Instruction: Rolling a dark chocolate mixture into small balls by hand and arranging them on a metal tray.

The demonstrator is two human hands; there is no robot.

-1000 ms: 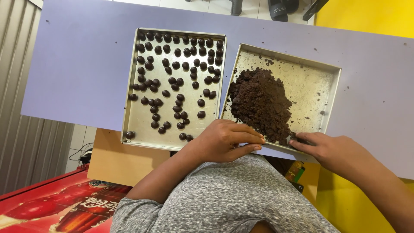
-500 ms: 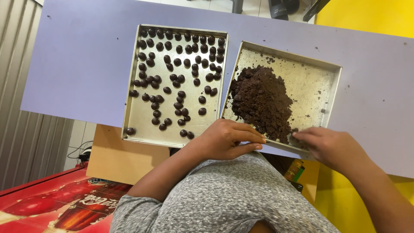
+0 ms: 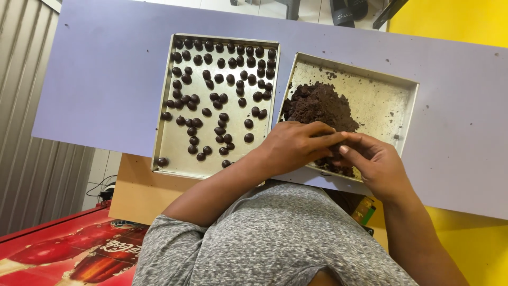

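In the head view, two metal trays sit side by side on a lilac table [image 3: 100, 79]. The left tray [image 3: 169, 153] holds many small dark balls [image 3: 219, 79], packed in rows along its far edge and scattered loosely toward the near edge, where bare metal shows. One ball lies alone in the near left corner. The right tray [image 3: 402, 100] holds a heap of dark brown crumbly mix [image 3: 317, 103] piled against its left side; the rest of its floor is smeared and speckled with crumbs.

Both hands meet over the near edge of the right tray, just at the foot of the heap. The left hand [image 3: 293, 145] lies palm down, fingers curled narrow, its fingertips touching those of the right hand [image 3: 373, 161], which is cupped with fingers bent inward. They seem to pinch a bit of mix between them, though the fingers hide it.

A grey sleeve [image 3: 211, 249] fills the foreground.
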